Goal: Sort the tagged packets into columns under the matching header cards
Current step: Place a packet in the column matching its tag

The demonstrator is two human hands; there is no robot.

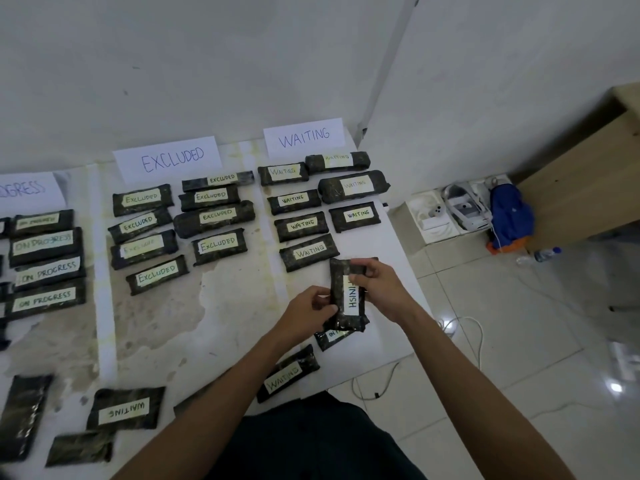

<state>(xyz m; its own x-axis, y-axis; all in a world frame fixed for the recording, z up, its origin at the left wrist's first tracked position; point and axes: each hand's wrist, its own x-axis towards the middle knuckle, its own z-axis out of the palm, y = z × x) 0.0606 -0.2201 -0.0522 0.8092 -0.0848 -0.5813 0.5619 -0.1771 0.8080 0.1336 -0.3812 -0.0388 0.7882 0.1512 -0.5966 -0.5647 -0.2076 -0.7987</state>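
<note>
Between our two hands, above the desk's point(221, 323) right part, we hold the FINISH packet point(347, 295) upright. Our left hand point(306, 311) pinches its lower left edge; our right hand point(379, 284) pinches its upper right edge. Just beyond lies the column of WAITING packets point(301, 225) under the WAITING card point(304, 136). Left of that, EXCLUDED packets point(211, 218) sit under the EXCLUDED card point(168, 159).

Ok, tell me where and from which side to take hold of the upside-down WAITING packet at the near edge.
Grip the upside-down WAITING packet across its short width, at the left or right end clear of the tag. It lies flat, long side across the table, apart from its neighbours. Come from above with the left hand, probably the nearer one.
</note>
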